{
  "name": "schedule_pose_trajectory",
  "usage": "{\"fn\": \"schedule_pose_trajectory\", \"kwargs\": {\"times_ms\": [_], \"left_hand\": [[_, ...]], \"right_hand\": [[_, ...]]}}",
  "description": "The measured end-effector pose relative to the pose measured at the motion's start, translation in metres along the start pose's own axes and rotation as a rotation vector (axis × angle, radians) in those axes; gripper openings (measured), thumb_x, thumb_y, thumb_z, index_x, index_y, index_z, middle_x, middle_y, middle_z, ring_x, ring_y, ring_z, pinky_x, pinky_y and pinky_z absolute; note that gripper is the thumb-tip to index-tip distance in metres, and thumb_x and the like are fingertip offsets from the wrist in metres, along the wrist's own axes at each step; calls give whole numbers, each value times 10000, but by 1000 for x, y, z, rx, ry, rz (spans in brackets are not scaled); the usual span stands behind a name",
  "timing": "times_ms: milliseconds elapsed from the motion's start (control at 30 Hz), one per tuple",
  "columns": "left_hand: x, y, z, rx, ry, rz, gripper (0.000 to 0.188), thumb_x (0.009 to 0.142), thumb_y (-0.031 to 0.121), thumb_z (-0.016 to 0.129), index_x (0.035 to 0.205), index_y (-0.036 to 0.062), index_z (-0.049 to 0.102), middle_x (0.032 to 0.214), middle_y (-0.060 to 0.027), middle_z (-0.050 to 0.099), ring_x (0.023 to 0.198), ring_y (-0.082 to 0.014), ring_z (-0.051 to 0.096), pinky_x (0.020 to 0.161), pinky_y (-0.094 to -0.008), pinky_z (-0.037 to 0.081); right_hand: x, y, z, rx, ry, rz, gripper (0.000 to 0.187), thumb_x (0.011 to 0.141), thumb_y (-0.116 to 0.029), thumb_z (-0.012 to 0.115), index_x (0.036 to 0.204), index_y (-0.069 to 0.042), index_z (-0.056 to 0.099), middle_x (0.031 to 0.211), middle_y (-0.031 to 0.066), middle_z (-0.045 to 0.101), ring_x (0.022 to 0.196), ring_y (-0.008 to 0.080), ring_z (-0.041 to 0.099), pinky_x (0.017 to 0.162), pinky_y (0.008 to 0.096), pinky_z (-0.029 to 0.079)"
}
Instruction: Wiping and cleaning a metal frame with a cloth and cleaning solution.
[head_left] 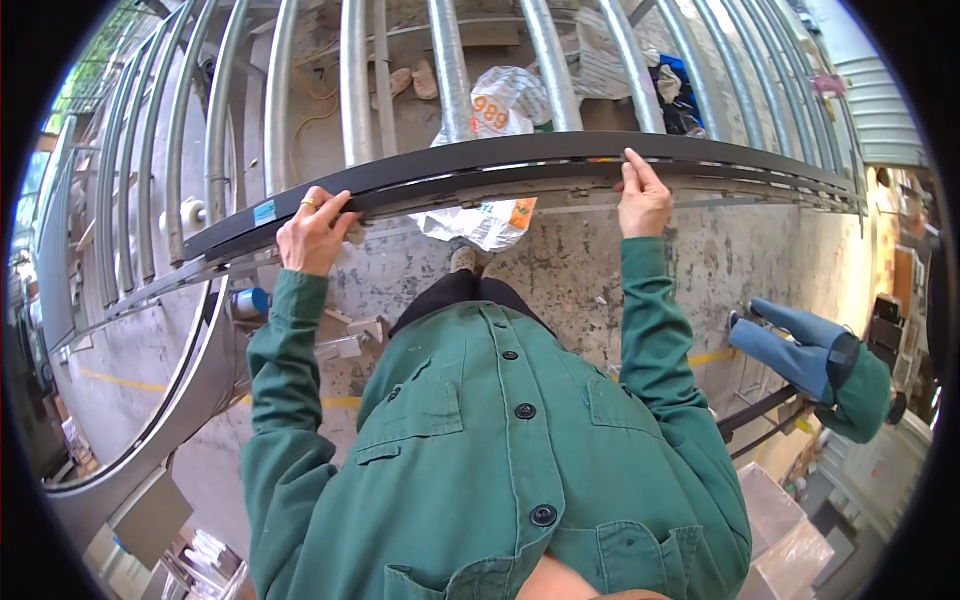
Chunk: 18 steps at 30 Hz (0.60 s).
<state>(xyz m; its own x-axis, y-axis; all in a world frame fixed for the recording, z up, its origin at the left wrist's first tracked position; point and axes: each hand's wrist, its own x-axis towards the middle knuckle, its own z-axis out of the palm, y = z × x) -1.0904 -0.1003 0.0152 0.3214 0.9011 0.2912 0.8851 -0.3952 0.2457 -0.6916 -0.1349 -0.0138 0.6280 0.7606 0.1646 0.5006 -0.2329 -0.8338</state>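
Observation:
A long, dark grey metal strip [480, 160] lies across the near ends of several steel rollers [450, 70]. Beneath its front edge runs a second narrow dark strip [520, 180], with a thin gap between them. Toward its left end, a small light-blue label [264, 212] is stuck on. My left hand [312, 232] pinches the strip's near edge just right of that label, wearing a ring. Farther right, my right hand [643, 200] grips the same edge, its index finger stretched over the top. The undersides of both grips are hidden.
White plastic sacking [510, 95] with orange print sits under the rollers, and part hangs out near my feet. A blue cylinder [250, 302] and a bent-looking frame [190, 385] stand left. To the right, a person [830, 365] in green and jeans is close to dark bars.

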Motion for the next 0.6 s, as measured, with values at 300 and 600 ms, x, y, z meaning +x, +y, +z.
{"fn": "schedule_pose_trajectory", "kwargs": {"times_ms": [300, 600], "left_hand": [[3, -2, 1, -8, -14, 34, 248, 700, 244, 709, 917, 135, 657, 800, 9, 549, 625, -195, 600, 525, -315, 479], [-19, -61, -27, 6, -20, -38, 315, 672, 239, 724, 960, 135, 648, 875, 4, 570, 701, -195, 606, 590, -312, 491]], "right_hand": [[-55, -29, 52, -29, -104, -142, 204, 822, -187, 608, 1020, -180, 659, 711, 139, 636, 580, 240, 622, 550, 335, 477], [-10, -3, 19, 52, 53, 23, 192, 839, -150, 603, 1019, -142, 668, 583, 7, 569, 497, 62, 507, 493, 235, 418]]}}
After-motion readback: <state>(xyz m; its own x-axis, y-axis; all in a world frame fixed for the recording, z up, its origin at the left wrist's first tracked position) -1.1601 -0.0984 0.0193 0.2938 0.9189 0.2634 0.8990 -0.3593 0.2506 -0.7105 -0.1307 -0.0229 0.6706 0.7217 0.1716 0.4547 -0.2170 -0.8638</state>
